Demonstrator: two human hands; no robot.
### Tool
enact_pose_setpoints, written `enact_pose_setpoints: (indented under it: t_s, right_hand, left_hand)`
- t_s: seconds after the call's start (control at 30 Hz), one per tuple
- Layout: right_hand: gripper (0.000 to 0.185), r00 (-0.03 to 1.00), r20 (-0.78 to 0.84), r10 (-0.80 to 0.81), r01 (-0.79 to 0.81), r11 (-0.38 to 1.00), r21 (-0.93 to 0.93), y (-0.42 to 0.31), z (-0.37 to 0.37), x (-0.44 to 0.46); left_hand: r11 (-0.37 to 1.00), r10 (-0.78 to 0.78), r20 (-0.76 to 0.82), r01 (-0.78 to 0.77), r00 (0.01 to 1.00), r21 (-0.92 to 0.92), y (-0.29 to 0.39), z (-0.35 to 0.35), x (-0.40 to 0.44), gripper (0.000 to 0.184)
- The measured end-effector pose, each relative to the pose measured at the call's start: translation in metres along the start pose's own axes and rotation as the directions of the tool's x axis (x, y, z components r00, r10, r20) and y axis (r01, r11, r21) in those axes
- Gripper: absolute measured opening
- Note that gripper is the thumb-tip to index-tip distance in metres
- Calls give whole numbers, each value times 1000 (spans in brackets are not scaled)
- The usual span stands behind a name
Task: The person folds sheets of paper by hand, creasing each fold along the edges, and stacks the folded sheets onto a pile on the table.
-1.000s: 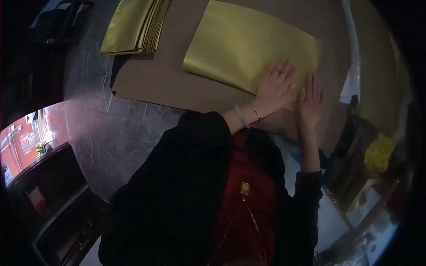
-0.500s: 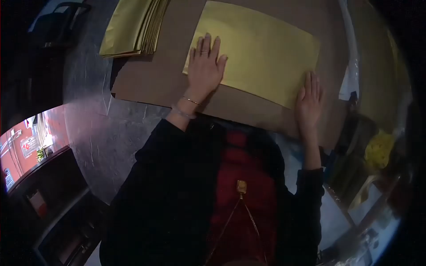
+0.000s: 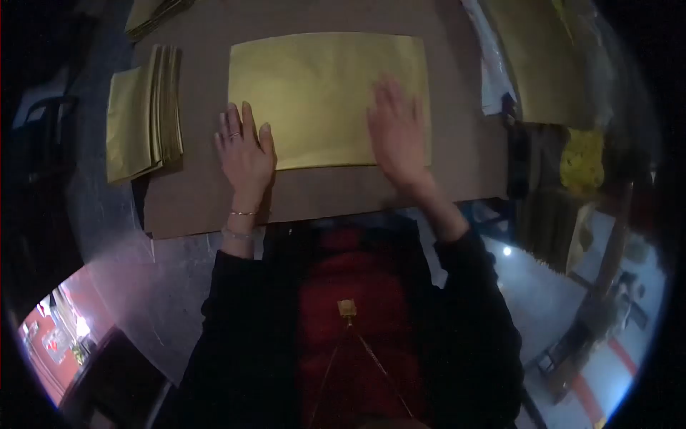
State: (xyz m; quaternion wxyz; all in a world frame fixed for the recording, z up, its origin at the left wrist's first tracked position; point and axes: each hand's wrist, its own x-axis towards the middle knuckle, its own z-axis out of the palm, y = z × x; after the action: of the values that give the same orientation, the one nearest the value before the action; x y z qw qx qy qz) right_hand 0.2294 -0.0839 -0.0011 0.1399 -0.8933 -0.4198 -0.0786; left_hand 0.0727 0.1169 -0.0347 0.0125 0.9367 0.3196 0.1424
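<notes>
A sheet of gold paper (image 3: 321,93) lies flat in front of me, its long edge toward my body. My left hand (image 3: 245,154) rests open at the sheet's lower left corner, fingers spread and partly on the paper; a ring and a bracelet show on it. Over the right part of the sheet is my right hand (image 3: 398,136), open with fingers stretched out and slightly blurred. I cannot tell whether its palm presses on the paper. Left of my left hand stands a stack of folded gold papers (image 3: 146,118).
Brown cardboard (image 3: 329,196) covers the work surface under the sheet. Another gold stack (image 3: 153,14) lies at the far left. On the right are white plastic wrapping (image 3: 493,79), more gold paper (image 3: 539,64) and a yellow bundle (image 3: 582,161).
The view has turned, so the sheet appears straighter and further left. My right hand has moved from the sheet's lower right corner onto its right part. The left hand is now nearer the lower left corner.
</notes>
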Motion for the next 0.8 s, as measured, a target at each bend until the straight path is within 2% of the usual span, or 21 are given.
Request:
enact_pose_setpoints:
  t_s: [0.03, 0.1, 0.13, 0.17, 0.2, 0.3, 0.33, 0.37, 0.4, 0.5, 0.53, 0.6, 0.67, 0.8]
  right_hand:
    - [44, 1000, -2, -13, 12, 955, 296, -33, -10, 12]
    - [46, 985, -117, -129, 164, 914, 372, -84, 7, 22]
    - [52, 974, 86, -209, 144, 869, 474, -108, 5, 31]
    - [55, 966, -10, -259, 227, 828, 513, -126, 25, 28]
    - [58, 947, -107, -303, 310, 777, 547, -138, 45, 20]
    - [60, 944, -26, -329, 272, 730, 627, -146, 58, 11]
    - [62, 936, -70, -344, 297, 672, 678, -143, 57, 11]
    - [63, 934, -40, -354, 290, 690, 663, -141, 61, 11]
    - [63, 932, -10, -363, 282, 706, 649, -139, 63, 10]
    - [67, 930, 78, -358, 214, 702, 679, -107, 52, 5]
    - [71, 929, 61, -366, 248, 736, 630, -91, 38, 0]
    - [64, 936, 119, -330, 174, 733, 657, -60, 24, -8]
    - [66, 950, 157, -271, 131, 799, 587, -28, 13, -18]
    - [67, 953, 218, -210, 60, 837, 544, 26, -2, -33]
  left_hand:
    - [1000, -9, 5, 9, 1000, -18, 1, 0, 0, 53]
    - [1000, 2, 46, -3, 999, 21, 0, 1, -1, 54]
    - [1000, 9, 63, -10, 998, 26, -5, 4, -1, 56]
    - [984, 142, 14, -142, 990, 110, -24, 21, -5, 58]
    - [983, 152, 22, -154, 988, 102, -22, 22, -5, 58]
    - [981, 83, 46, -90, 995, 171, -16, 22, -4, 58]
    - [978, 52, 53, -61, 997, 198, -16, 22, -3, 58]
    - [974, 17, 57, -30, 998, 227, -17, 22, -4, 58]
    - [997, 79, -40, -78, 996, 29, -19, 21, -6, 58]
    - [999, 10, 58, -12, 998, 34, -8, 4, -2, 56]
    - [1000, -18, 29, 18, 999, -14, -4, 2, -1, 53]
    - [998, -35, 40, 37, 999, -44, 2, -3, 1, 50]
    - [999, -33, 42, 33, 999, -1, -1, -1, 0, 51]
    - [1000, -31, 40, 31, 999, -4, 2, -4, 1, 51]
